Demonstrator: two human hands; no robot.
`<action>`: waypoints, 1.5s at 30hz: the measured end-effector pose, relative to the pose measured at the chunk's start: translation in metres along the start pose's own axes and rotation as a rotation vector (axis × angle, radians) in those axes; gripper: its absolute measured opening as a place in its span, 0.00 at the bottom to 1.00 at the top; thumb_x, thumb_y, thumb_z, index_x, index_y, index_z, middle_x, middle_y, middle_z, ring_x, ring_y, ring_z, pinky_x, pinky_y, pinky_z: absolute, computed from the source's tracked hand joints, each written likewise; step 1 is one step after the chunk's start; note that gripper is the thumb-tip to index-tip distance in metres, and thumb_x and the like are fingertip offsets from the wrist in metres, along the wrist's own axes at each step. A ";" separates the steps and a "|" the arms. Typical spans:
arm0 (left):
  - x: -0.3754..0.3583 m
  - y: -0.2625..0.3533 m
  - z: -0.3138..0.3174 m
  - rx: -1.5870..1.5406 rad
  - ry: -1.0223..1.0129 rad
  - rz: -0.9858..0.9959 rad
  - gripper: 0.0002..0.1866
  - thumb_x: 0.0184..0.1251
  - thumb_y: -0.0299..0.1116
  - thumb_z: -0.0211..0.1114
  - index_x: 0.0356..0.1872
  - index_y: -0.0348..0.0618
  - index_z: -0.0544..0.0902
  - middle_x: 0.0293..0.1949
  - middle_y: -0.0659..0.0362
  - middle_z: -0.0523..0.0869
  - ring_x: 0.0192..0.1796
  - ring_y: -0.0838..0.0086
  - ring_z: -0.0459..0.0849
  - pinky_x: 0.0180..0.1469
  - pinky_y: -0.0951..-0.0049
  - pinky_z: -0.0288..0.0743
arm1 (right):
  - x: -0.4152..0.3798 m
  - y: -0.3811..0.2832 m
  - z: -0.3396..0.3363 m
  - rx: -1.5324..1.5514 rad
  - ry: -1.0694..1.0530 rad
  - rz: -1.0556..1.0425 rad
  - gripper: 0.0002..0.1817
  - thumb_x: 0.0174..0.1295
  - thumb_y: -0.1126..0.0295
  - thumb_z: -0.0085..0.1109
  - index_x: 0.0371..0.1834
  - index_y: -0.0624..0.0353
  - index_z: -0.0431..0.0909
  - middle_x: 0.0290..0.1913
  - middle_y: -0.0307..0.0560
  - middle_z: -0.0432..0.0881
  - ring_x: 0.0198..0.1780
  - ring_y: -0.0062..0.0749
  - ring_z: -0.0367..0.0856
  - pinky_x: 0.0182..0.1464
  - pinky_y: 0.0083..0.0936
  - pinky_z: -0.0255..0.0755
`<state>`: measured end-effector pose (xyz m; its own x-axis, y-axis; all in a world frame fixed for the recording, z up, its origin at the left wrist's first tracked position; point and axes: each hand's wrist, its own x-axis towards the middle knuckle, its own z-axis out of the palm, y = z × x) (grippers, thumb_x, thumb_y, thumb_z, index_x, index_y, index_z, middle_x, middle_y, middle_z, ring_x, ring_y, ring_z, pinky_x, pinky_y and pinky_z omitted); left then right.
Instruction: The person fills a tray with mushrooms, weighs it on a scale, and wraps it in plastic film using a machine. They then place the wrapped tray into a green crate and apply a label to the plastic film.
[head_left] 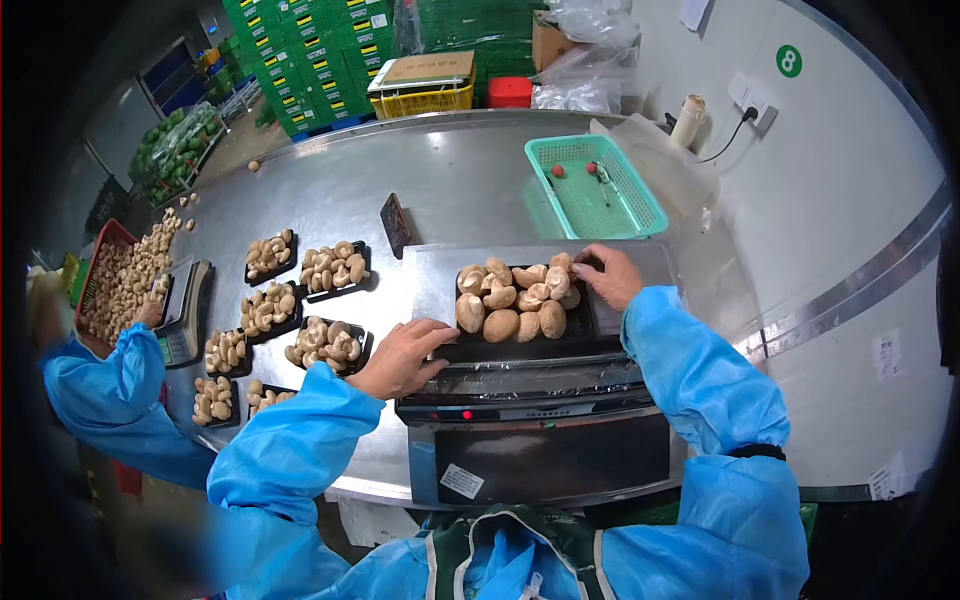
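Observation:
A black tray [585, 322] heaped with brown shiitake mushrooms [530, 298] sits on the metal plate of a film-wrapping machine [540, 408]. My left hand [405, 358] is at the tray's left front corner, fingers stretched and thumb apart, with nothing in it. At the tray's right back corner, my right hand [612, 276] has slightly bent fingers touching the mushrooms at the edge. Clear film [540, 375] lies across the machine just in front of the tray. Several more black trays of mushrooms [328, 345] stand to the left of my left hand.
A turquoise basket [640, 205] holds two small red items. At left, a co-worker's hand [150, 313] is beside a scale [190, 315] and a red crate [112, 235] of loose mushrooms. A small dark upright plate [396, 224] stands behind the machine. The wall [800, 200] bounds the right.

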<state>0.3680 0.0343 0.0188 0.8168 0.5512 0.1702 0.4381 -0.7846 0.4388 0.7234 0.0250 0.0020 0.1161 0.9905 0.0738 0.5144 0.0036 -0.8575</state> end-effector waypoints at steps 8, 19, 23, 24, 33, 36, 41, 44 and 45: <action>-0.010 0.004 -0.012 0.001 0.016 0.018 0.22 0.54 0.28 0.65 0.52 0.45 0.76 0.46 0.55 0.79 0.49 0.60 0.78 0.51 0.63 0.70 | -0.026 0.007 -0.017 -0.175 0.057 -0.155 0.14 0.59 0.67 0.58 0.45 0.65 0.77 0.38 0.53 0.78 0.40 0.42 0.78 0.43 0.31 0.71; -0.018 0.001 -0.024 0.494 -0.334 0.346 0.20 0.58 0.30 0.57 0.54 0.56 0.76 0.46 0.64 0.74 0.52 0.74 0.73 0.48 0.72 0.67 | -0.100 -0.002 -0.061 -0.922 -0.608 -0.788 0.25 0.46 0.76 0.59 0.51 0.45 0.75 0.46 0.43 0.74 0.45 0.36 0.72 0.43 0.30 0.65; -0.004 -0.009 -0.013 0.415 -0.378 0.398 0.15 0.56 0.31 0.60 0.47 0.50 0.79 0.45 0.62 0.76 0.51 0.71 0.75 0.50 0.71 0.70 | -0.098 -0.001 -0.041 -0.463 -0.566 -0.496 0.14 0.52 0.77 0.56 0.44 0.53 0.76 0.46 0.47 0.76 0.42 0.39 0.75 0.44 0.31 0.70; -0.006 -0.014 -0.008 0.422 -0.375 0.401 0.15 0.56 0.31 0.60 0.47 0.50 0.79 0.45 0.62 0.76 0.51 0.71 0.75 0.50 0.71 0.70 | -0.104 -0.003 -0.039 -0.119 -0.486 -0.167 0.10 0.57 0.78 0.54 0.42 0.56 0.75 0.47 0.49 0.77 0.42 0.39 0.77 0.45 0.31 0.72; -0.042 0.083 -0.083 -1.035 0.377 -0.042 0.06 0.67 0.16 0.46 0.36 0.39 0.70 0.43 0.41 0.83 0.49 0.58 0.84 0.49 0.62 0.81 | -0.162 -0.057 -0.104 1.179 -0.204 0.018 0.02 0.64 0.78 0.47 0.37 0.63 0.71 0.54 0.68 0.74 0.55 0.55 0.76 0.55 0.46 0.75; 0.029 0.075 -0.129 -0.643 0.649 0.220 0.04 0.66 0.16 0.49 0.35 0.35 0.71 0.41 0.44 0.84 0.46 0.57 0.85 0.48 0.62 0.81 | -0.095 -0.099 -0.118 0.650 0.027 -0.447 0.12 0.62 0.84 0.42 0.42 0.60 0.75 0.54 0.63 0.75 0.55 0.53 0.76 0.58 0.43 0.73; 0.126 -0.060 -0.086 0.458 0.025 0.306 0.36 0.49 0.12 0.53 0.63 0.49 0.66 0.68 0.49 0.62 0.66 0.59 0.67 0.63 0.66 0.68 | 0.034 -0.022 -0.075 -0.781 -0.056 -0.747 0.30 0.52 0.85 0.50 0.61 0.54 0.68 0.65 0.53 0.66 0.65 0.44 0.67 0.64 0.33 0.66; 0.124 -0.107 -0.037 0.511 -0.093 0.303 0.37 0.52 0.15 0.54 0.67 0.54 0.62 0.68 0.47 0.60 0.67 0.55 0.65 0.65 0.62 0.66 | 0.053 0.019 -0.057 -1.034 -0.145 -0.822 0.34 0.48 0.81 0.56 0.64 0.54 0.66 0.68 0.54 0.61 0.68 0.46 0.61 0.67 0.37 0.60; 0.121 -0.106 -0.024 0.425 -0.111 0.190 0.37 0.53 0.17 0.54 0.67 0.54 0.62 0.68 0.47 0.59 0.67 0.54 0.65 0.65 0.61 0.66 | 0.054 0.028 -0.051 -0.973 -0.165 -0.762 0.33 0.50 0.78 0.56 0.64 0.54 0.66 0.68 0.53 0.61 0.68 0.47 0.61 0.67 0.38 0.58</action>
<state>0.4118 0.1907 0.0140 0.9223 0.3716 0.1065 0.3732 -0.9277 0.0051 0.7874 0.0715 0.0083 -0.5593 0.7867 0.2613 0.8272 0.5503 0.1137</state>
